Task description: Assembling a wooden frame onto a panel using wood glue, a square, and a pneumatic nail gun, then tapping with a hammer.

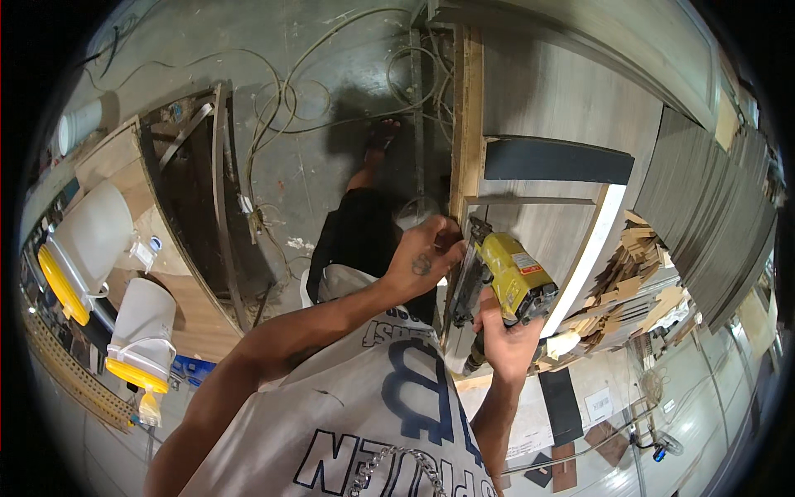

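Observation:
My right hand (507, 338) is wrapped round the handle of a yellow-and-black nail gun (512, 273). The tool lies over the left side of a rectangular wooden frame (584, 257), its nose end close to the frame's upper left corner. My left hand (424, 258) is just left of that nose, its fingers curled round the frame's left edge; part of the grip is hidden. A wood-grain panel (542, 83) lies under the frame, and a black strip (555, 161) crosses it just beyond the frame's far bar.
Stacked grey-brown panels (704, 199) and loose wood offcuts (633, 282) are at the right. An air hose (286, 91) loops across the floor. On the left, two white buckets with yellow lids, one farther (99, 232) and one nearer (145, 319), rest by a wooden workbench (195, 306).

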Motion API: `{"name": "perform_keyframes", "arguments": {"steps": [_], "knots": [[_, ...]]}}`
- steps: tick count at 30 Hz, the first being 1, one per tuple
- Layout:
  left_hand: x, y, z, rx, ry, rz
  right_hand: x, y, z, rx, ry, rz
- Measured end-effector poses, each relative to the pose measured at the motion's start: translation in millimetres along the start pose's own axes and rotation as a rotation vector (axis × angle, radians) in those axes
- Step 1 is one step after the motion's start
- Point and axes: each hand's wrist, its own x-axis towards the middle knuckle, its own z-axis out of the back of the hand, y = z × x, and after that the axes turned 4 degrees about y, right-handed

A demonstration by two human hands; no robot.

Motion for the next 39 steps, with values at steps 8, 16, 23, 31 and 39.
{"name": "perform_keyframes", "arguments": {"steps": [8,16,23,31,39], "knots": [[0.7,-5.3,-0.4,0.081,0.034,0.039,0.9,8.4,3.2,0.030,0.005,0.056],[-10.8,-17.2,-6.8,0.222,-0.004,-0.083,34.6,5.2,65.3,0.291,-0.413,0.091],[-24.8,-5.2,-23.1,0.405,-0.039,-0.228,75.7,-4.3,132.9,0.605,-0.347,0.045],[-20.5,1.2,-32.3,0.416,-0.076,-0.259,77.9,-8.9,137.1,0.552,-0.332,-0.028],[-19.2,8.0,-30.6,0.463,-0.080,-0.288,79.0,-5.0,137.8,0.534,-0.291,-0.022]]}}
